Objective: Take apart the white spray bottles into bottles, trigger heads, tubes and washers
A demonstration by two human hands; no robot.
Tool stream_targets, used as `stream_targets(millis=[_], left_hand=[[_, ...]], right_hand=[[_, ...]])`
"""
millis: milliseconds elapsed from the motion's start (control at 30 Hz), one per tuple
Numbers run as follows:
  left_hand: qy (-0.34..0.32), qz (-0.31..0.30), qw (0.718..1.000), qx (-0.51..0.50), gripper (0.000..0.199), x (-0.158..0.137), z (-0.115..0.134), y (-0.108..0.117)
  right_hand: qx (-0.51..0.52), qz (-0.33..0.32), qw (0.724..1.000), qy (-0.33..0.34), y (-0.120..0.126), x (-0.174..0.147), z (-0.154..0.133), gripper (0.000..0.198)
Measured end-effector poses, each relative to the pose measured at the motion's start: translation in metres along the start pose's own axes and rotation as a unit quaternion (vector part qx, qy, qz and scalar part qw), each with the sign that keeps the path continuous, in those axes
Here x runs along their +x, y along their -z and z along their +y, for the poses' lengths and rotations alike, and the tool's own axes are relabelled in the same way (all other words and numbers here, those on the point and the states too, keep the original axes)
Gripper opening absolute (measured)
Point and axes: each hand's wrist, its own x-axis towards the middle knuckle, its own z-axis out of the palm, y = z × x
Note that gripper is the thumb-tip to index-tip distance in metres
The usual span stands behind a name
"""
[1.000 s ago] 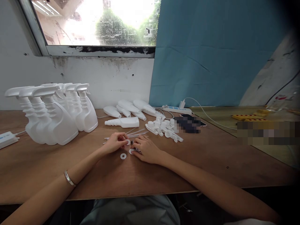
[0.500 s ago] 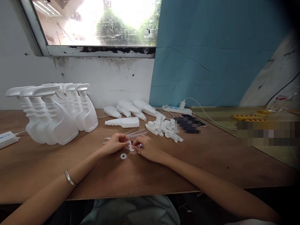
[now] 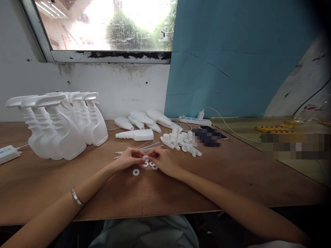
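My left hand (image 3: 131,157) and my right hand (image 3: 162,161) meet over the middle of the table. Between their fingertips they pinch a small white ring-shaped washer (image 3: 146,158), the fingers of both closed. Just below it more white washers (image 3: 154,166) lie on the wood, partly overlapping and close to my right fingers. A single washer (image 3: 136,172) lies apart, under my left wrist. Behind my hands are thin white tubes (image 3: 148,148), partly hidden by my fingers.
Assembled white spray bottles (image 3: 66,131) stand at the left. Bottles without heads (image 3: 136,135) lie along the back. A heap of white spray heads (image 3: 181,141) is right of them, near a phone (image 3: 219,133), a power strip (image 3: 195,120) and cables. At far left is another power strip (image 3: 9,152).
My hands have come together, and the washer in my left fingers has moved right to meet my right fingertips. Washers under my right hand now show on the table.
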Motion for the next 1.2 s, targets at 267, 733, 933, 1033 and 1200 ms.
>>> stream_targets(millis=[267, 733, 933, 1033, 1200], left_hand=[[0.0, 0.001, 1.0, -0.023, 0.03, 0.001, -0.001, 0.0], [0.008, 0.011, 0.999, -0.03, 0.034, -0.002, 0.006, -0.004], [0.001, 0.009, 1.0, -0.02, 0.033, -0.003, 0.006, -0.003], [-0.007, 0.004, 1.0, -0.023, 0.032, -0.002, 0.004, -0.002], [-0.014, 0.011, 1.0, -0.016, 0.041, -0.003, 0.006, -0.003]], right_hand=[[0.041, -0.011, 0.999, 0.009, -0.003, 0.0, 0.002, 0.008], [0.119, -0.029, 0.992, -0.014, -0.002, 0.001, 0.004, 0.013], [0.133, -0.038, 0.99, -0.016, -0.002, 0.001, 0.004, 0.017], [0.124, -0.035, 0.991, -0.02, -0.002, 0.001, 0.005, 0.017], [0.077, -0.027, 0.996, -0.043, -0.002, 0.001, 0.005, 0.021]])
